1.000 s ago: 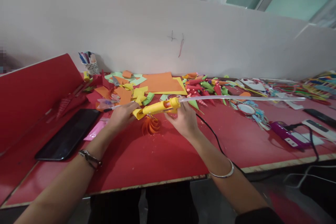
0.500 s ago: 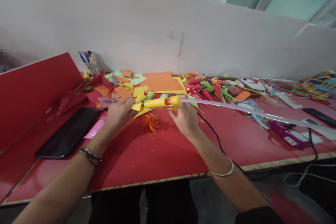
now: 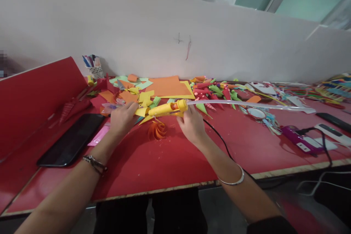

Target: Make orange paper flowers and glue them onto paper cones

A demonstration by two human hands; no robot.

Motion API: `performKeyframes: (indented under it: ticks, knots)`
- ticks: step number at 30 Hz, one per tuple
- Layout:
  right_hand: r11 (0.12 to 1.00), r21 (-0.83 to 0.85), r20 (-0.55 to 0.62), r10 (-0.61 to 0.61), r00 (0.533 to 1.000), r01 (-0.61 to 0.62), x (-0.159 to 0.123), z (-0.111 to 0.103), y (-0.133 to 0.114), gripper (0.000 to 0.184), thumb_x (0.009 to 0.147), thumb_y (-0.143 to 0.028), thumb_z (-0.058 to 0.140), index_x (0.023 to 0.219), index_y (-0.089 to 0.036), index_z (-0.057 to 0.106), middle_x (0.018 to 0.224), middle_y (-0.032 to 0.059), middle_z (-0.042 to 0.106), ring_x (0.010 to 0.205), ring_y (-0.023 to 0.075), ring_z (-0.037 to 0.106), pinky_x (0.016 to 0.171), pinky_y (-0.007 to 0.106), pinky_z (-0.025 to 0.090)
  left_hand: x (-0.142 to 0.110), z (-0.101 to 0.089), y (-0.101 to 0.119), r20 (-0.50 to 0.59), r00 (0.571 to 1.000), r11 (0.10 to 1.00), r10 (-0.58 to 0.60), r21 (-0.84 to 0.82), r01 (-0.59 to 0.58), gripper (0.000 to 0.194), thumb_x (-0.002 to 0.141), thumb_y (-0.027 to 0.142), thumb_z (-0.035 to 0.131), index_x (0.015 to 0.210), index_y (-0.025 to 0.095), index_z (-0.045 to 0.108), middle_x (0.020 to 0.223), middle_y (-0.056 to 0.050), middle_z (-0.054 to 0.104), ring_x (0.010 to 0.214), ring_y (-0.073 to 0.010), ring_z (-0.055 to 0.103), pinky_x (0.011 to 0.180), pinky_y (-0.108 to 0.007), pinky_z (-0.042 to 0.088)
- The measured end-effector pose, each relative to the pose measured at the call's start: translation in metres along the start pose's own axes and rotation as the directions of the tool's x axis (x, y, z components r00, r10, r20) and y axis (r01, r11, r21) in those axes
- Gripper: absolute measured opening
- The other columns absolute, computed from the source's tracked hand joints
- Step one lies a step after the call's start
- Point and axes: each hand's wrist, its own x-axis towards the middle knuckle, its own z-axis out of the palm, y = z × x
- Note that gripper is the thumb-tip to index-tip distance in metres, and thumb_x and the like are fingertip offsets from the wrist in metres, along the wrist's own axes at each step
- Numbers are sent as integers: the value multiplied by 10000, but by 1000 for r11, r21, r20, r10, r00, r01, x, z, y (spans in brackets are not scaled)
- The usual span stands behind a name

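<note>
My right hand [image 3: 192, 123] is wrapped round the handle of a yellow hot glue gun [image 3: 164, 109]. A long translucent glue stick [image 3: 246, 105] juts out of its back end to the right. My left hand [image 3: 124, 117] pinches a yellow paper piece [image 3: 142, 112] at the gun's nozzle end; the nozzle tip is hidden behind the paper. Just below the gun, a curled orange paper spiral [image 3: 157, 130] lies on the red tabletop [image 3: 164, 164].
A large black phone [image 3: 71, 139] and a pink packet [image 3: 99, 135] lie at left. Behind are orange sheets [image 3: 167, 86] and coloured paper cones [image 3: 216, 89]. At right sits a purple power strip [image 3: 300, 140]; a black cord [image 3: 219, 139] runs across the table. A pen cup [image 3: 95, 68] stands at back left.
The glue gun has tilted slightly, and the free end of its glue stick has swung up and away from the front right. Both hands keep their holds.
</note>
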Motion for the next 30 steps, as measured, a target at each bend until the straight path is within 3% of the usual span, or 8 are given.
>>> performKeyframes:
  ticks: [9, 13, 19, 24, 30]
  knots:
    - [994, 75, 72, 70, 995, -76, 0, 1, -2, 388, 721, -135, 394, 1107, -119, 432, 949, 136, 517, 726, 221, 544, 592, 344, 473, -1, 3, -1, -34, 999, 1000, -9, -2, 9, 211, 768, 329, 483, 656, 159, 535, 654, -49, 583, 572, -148, 523, 460, -238, 203]
    - [996, 58, 89, 68, 994, -73, 0, 1, -1, 379, 713, -130, 402, 1088, -104, 446, 964, 145, 509, 702, 218, 547, 569, 340, 472, -1, 1, -2, -84, 996, 997, -29, -68, 23, 162, 757, 270, 485, 648, 159, 526, 648, -42, 586, 573, -143, 532, 468, -232, 231]
    - [998, 4, 27, 61, 998, -61, 2, 3, 3, 359, 713, -114, 413, 1067, -107, 471, 927, 139, 529, 765, 237, 549, 594, 348, 483, -1, -2, 0, -113, 994, 993, -8, -115, -5, 230, 776, 288, 453, 593, 161, 512, 603, -33, 579, 554, -131, 528, 476, -228, 255]
    - [1000, 12, -68, 14, 998, -14, 1, 5, 6, 338, 735, -110, 402, 1066, -110, 466, 989, 152, 533, 948, 264, 511, 734, 389, 472, -2, 3, 1, -88, 996, 993, -12, -121, 1, 279, 775, 345, 464, 572, 160, 518, 557, -31, 559, 532, -125, 509, 461, -231, 219]
    - [998, 59, -84, 11, 996, -6, 0, 3, 3, 368, 751, -289, 488, 1074, -116, 455, 967, 142, 530, 898, 261, 531, 672, 366, 494, -1, 1, 3, -59, 998, 995, 16, -93, -21, 313, 812, 362, 420, 600, 166, 540, 575, -39, 572, 549, -138, 520, 470, -243, 222]
